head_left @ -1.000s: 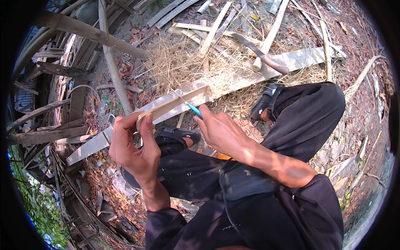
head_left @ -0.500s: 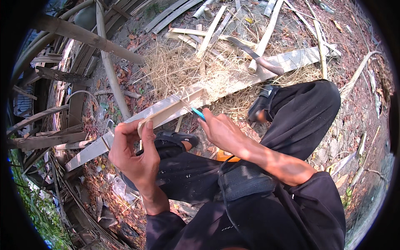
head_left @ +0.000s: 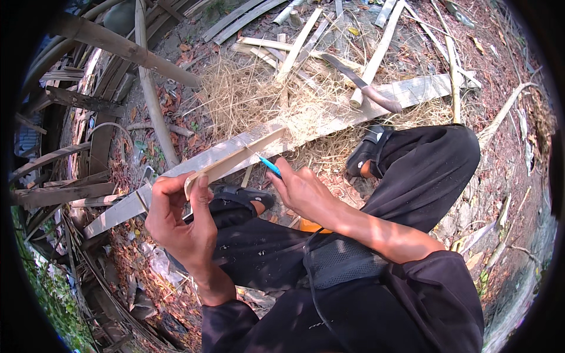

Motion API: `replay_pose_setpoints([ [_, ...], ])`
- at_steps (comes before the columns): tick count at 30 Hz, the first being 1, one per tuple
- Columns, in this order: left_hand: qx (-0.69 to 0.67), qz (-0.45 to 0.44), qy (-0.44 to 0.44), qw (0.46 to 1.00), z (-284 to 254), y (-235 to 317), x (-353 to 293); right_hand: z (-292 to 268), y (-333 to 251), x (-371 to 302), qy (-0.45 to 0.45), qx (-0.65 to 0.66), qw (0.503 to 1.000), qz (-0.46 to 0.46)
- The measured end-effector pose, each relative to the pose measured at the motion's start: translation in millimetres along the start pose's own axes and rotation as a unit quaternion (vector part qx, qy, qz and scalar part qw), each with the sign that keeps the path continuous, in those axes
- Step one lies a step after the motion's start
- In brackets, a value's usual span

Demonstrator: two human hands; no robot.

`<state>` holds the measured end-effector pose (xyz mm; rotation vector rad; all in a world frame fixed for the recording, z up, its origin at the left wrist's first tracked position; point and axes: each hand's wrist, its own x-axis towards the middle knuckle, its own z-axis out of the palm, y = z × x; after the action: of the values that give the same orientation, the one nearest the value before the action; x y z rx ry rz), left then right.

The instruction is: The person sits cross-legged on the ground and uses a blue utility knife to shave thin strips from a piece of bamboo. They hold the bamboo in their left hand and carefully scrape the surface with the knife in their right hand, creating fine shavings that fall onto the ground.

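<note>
- Leaf-littered ground (head_left: 494, 70) lay beneath a plank (head_left: 118, 213);
- I had left hand (head_left: 182, 220) pinching the bamboo strip (head_left: 226, 166) over it; right hand (head_left: 309, 197) curled tightly round a blue-handled knife (head_left: 269, 166);
- seemingly paring; another stroke wanted steady pinching.

Pale slanted strip (head_left: 231, 163), blue-handled knife (head_left: 270, 166) alongside

Left grip (head_left: 182, 220) in fingertip pinch

The head-worn fisheye looks down closely on both hands (head_left: 183, 219) (head_left: 310, 195)
</note>
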<state>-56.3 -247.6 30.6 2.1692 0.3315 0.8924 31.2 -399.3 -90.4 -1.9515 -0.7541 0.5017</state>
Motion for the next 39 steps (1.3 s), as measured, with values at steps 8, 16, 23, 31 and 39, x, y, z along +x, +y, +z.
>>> replay_pose_setpoints([
  [8,0.052,0.003,-0.025,0.998,-5,9,-5,-21,-26,-10,-0.01,0.074,0.997,0.024],
  [16,0.086,-0.008,0.011,0.996,0,22,-14,-23,-55,-28,0.001,0.104,0.994,-0.041],
  [23,0.099,0.025,-0.001,0.995,2,23,-18,-1,4,-26,0.012,-0.054,0.998,0.038],
  [31,0.085,0.012,0.009,0.996,6,21,-18,-13,-22,-5,0.01,-0.003,0.999,0.035],
  [39,0.092,0.019,-0.007,0.996,7,22,-19,-3,1,-1,0.026,0.01,1.0,0.013],
])
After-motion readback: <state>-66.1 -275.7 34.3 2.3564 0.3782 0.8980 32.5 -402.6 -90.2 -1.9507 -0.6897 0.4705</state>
